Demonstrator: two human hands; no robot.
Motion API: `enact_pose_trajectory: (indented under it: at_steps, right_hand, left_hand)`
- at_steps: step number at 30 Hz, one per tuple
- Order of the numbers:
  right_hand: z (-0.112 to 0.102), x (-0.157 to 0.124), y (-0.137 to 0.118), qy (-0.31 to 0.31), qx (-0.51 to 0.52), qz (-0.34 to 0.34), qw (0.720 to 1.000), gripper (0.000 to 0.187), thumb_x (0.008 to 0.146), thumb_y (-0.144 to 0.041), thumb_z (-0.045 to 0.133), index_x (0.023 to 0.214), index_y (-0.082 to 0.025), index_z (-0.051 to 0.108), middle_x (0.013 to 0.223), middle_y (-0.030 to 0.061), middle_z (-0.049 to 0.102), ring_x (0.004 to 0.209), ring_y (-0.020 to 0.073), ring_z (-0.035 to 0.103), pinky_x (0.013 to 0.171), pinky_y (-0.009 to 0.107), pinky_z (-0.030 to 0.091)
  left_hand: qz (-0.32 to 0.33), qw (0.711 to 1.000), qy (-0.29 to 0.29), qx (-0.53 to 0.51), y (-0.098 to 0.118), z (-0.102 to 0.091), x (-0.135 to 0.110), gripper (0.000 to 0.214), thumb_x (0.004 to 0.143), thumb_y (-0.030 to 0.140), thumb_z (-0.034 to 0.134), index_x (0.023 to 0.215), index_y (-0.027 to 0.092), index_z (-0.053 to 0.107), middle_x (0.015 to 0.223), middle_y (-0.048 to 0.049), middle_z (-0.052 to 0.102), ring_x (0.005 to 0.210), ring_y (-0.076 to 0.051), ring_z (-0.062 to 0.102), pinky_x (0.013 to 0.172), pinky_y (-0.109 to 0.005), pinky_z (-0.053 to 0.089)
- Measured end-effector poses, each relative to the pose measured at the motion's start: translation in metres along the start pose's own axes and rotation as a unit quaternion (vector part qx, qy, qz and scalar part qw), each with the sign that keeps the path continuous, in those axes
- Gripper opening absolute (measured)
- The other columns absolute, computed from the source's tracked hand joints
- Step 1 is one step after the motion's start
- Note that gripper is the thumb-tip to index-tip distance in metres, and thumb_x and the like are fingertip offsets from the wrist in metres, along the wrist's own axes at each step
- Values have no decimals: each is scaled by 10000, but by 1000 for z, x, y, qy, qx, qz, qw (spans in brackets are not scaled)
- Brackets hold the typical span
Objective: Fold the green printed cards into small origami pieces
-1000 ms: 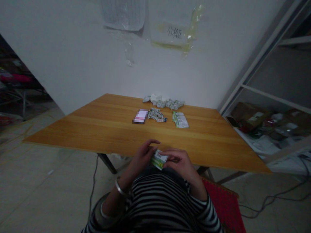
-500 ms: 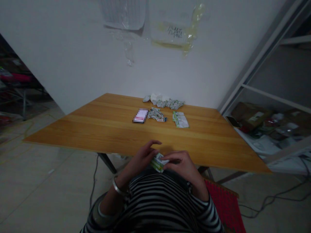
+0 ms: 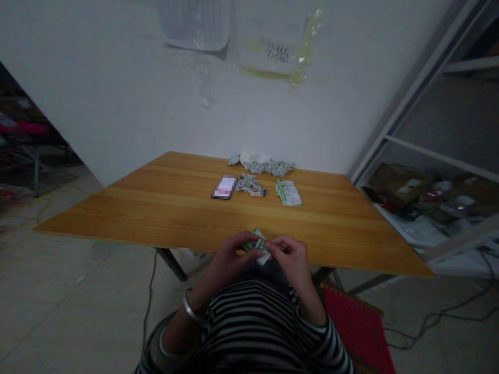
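Note:
A small green-and-white printed packet [image 3: 262, 257] is held between both hands just past the table's front edge. My left hand [image 3: 233, 255] closes on its left side, with the thumb in front and the fingers curled over the top. My right hand [image 3: 291, 255] pinches the right side between thumb and fingertips, close to the left thumb. Part of the packet is hidden behind the fingers, and whether it is folded or torn I cannot tell.
On the wooden table [image 3: 156, 208] lie a phone with a blurred screen [image 3: 224, 187], a crumpled printed wrapper [image 3: 250, 185] and flat green-and-white packets [image 3: 289, 192]. More crumpled wrappers [image 3: 273, 167] line the wall. A red woven seat [image 3: 356, 322] shows at lower right.
My left hand's raised index finger has come down onto the packet. The packet has turned and tilted upward, and my right fingers have moved in closer to the left thumb.

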State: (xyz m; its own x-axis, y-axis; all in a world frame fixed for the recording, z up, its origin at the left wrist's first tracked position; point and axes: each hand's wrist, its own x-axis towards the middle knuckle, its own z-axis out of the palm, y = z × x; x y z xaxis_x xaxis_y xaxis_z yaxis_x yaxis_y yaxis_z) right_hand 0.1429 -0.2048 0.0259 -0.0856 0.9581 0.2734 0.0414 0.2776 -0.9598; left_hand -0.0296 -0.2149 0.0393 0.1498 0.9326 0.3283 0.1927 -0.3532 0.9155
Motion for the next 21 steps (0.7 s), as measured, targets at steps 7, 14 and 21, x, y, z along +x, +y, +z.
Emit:
enact_pose_trajectory:
  at_steps: [7,14,21]
  right_hand:
    - [7,-1,7,35,62,7,997,151,717,-315,773,768,-187,711,695,21,742,614,167,680,579,257,539]
    - [5,2,3,71,101,22,992,96,669,-259,784,694,-181,734,708,37,759,655,177,695,631,277,548]
    - [11,-2,-1,104,79,-15,991,75,724,-244,746,702,-176,725,697,38,760,655,181,706,620,266,547]
  left_hand:
    - [10,993,114,17,0,8,0,144,788,322,698,794,195,766,798,-50,764,749,-200,681,702,-283,508]
    - [22,993,115,8,2,7,1,112,724,247,751,823,216,793,833,-58,780,781,-223,697,741,-314,523]
    - [22,980,195,12,1,18,-2,55,719,252,751,733,212,787,769,-35,768,717,-200,683,709,-294,524]
